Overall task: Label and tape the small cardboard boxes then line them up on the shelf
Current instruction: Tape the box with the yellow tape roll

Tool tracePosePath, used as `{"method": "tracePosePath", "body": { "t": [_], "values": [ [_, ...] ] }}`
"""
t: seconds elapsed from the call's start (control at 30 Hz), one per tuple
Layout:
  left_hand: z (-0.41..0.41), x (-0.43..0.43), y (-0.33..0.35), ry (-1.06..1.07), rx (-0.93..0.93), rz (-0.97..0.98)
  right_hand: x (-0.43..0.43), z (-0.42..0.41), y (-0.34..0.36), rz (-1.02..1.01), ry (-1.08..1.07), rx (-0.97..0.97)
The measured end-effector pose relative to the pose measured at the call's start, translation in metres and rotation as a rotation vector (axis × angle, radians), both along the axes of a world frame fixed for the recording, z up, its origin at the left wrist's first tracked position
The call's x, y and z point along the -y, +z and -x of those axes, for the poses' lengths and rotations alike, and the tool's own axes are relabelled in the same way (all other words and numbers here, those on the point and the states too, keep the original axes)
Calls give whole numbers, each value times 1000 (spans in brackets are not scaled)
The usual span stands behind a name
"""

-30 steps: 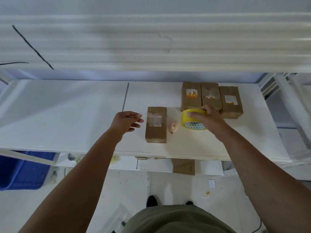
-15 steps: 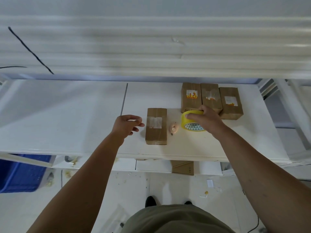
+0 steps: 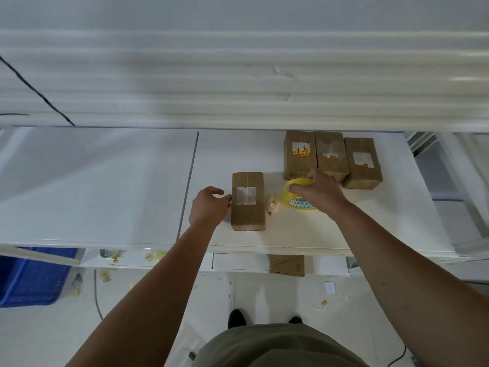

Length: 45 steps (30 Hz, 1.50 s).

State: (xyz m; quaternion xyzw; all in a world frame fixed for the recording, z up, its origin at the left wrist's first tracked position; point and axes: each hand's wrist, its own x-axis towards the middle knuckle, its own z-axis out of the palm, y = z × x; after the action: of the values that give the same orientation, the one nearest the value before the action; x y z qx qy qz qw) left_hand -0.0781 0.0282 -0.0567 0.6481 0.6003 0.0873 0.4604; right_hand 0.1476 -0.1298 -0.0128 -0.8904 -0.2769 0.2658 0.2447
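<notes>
Tape time: our right hand (image 3: 318,193) grips the yellow tape roll (image 3: 297,194), just right of the loose box (image 3: 248,201) on the shelf (image 3: 304,234). Our left hand (image 3: 209,207), fingers half curled and holding nothing, touches its left side. Next we think we must hold that box firm and pull tape across it.

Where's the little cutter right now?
In the head view the small cutter lies on the white shelf, right of centre, between the lone labelled box and the yellow tape roll under the right hand.
</notes>
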Motion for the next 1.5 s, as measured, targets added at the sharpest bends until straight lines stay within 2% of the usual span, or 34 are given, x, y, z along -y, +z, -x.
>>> {"method": "tracePosePath", "body": {
  "t": [0.07, 0.2, 0.4, 0.53, 0.6, 0.7, 0.77, 0.87, 1.1, 1.33, 1.43, 1.5],
  "values": [
    [0, 4, 2, -6, -65, -55, 1, 0, -2, 2, 0, 0],
    [0, 13, 3, 23, -73, -137, 2, -2, -2, -10, -11, -7],
    [0, 24, 0, 47, -88, -103, 2, -5, -4, -2, 6, -7],
    [-7, 47, 8, 161, 0, -333, 1, -8, -5, 12, 38, -9],
    [-18, 62, 10, 49, 21, -397, 0, -7, -6, 20, 54, -4],
    [-37, 81, 9, -191, -138, -318, -1, -6, -7, 37, 80, 24],
    [-43, 87, 3, -247, -207, -325, 0, -7, -7, 30, 97, 33],
    [-44, 87, -6, -188, -226, -315, 1, -8, -8, 21, 124, 39],
    [-46, 89, -4, -44, -121, -249, 3, -11, -10, 0, 148, 57],
    [-39, 85, 5, 29, -143, -256, -9, -5, 0, 22, 206, 86],
    [-33, 85, 7, 70, -128, -236, -20, -1, 7, 82, 235, 122],
    [-30, 84, 6, 77, -116, -223, -22, -1, 9, 167, 273, 213]
  ]
}}
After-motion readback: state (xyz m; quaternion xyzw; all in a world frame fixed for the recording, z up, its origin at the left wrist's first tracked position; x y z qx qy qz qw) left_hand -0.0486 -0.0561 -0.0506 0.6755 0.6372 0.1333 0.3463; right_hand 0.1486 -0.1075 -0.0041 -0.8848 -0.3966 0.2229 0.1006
